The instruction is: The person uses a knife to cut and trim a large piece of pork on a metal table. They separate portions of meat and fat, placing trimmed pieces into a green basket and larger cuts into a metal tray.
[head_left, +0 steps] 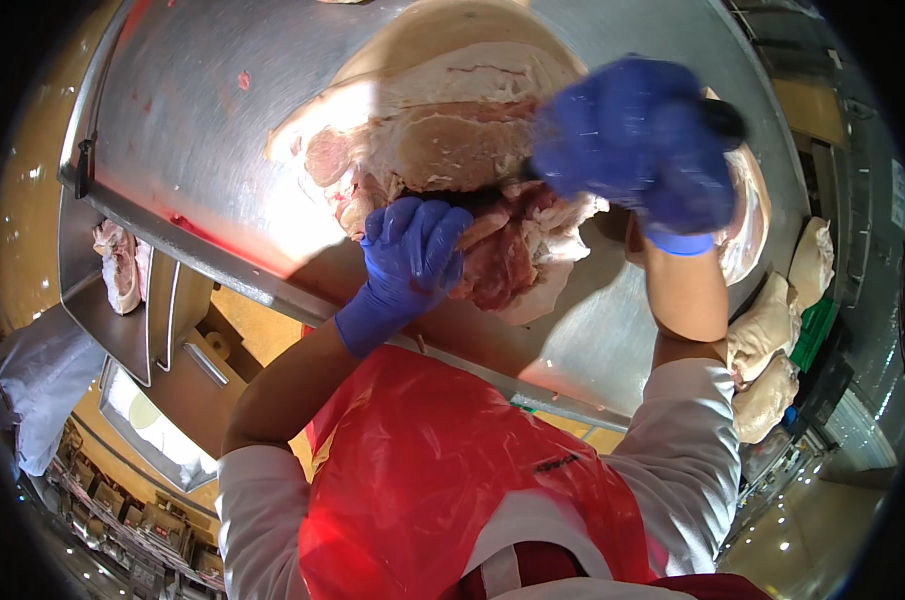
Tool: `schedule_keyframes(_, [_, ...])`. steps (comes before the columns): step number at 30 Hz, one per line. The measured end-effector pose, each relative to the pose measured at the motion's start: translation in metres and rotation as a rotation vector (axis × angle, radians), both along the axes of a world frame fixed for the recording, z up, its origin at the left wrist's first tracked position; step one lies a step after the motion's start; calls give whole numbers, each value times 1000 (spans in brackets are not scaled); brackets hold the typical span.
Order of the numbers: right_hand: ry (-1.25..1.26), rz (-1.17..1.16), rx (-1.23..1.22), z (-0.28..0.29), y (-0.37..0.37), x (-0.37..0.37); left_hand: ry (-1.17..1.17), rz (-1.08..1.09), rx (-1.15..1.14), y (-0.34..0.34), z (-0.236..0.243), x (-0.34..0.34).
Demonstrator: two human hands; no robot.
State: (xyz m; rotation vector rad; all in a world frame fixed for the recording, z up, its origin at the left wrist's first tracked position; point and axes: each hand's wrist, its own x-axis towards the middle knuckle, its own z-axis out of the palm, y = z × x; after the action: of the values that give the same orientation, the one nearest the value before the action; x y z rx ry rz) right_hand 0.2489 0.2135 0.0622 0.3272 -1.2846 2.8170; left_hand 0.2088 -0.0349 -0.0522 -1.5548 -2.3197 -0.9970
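Observation:
A large cut of raw pork [452, 140] with pale skin and fat lies on the metal table [192, 90]. Its red, ragged near part [502, 255] hangs toward me, with a dark gap between it and the paler upper part. My left hand [412, 245], in a blue glove, is closed with its fingers curled over the near edge of the meat. Above the cut's right side my right hand [637, 140], also gloved and blurred by motion, grips a black-handled knife [722, 122]. I cannot make out its blade.
Another skin-on piece of meat [747, 215] lies to the right, partly behind my right hand. Several pale pieces [762, 330] sit beyond the table's right edge, beside a green crate [812, 333]. A metal bin [107, 290] with meat [122, 265] stands at the left.

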Motion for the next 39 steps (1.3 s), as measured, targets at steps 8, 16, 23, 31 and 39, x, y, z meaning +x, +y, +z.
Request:
schedule_keyframes(8, [-36,-294,340,37,31,60,-157,-173,145,15,10,-25])
schedule_keyframes(16, [120,-323,263,33,28,100,-245,-259,161,15,6,-37])
schedule_keyframes(23, [-115,-197,675,6,9,45,-287,-194,81,11,14,-35])
schedule_keyframes(31, [-65,-304,54,-36,56,78,-440,-246,65,8,7,-41])
schedule_keyframes(39, [-178,-544,-16,-34,33,97,-412,-274,131,4,8,-46])
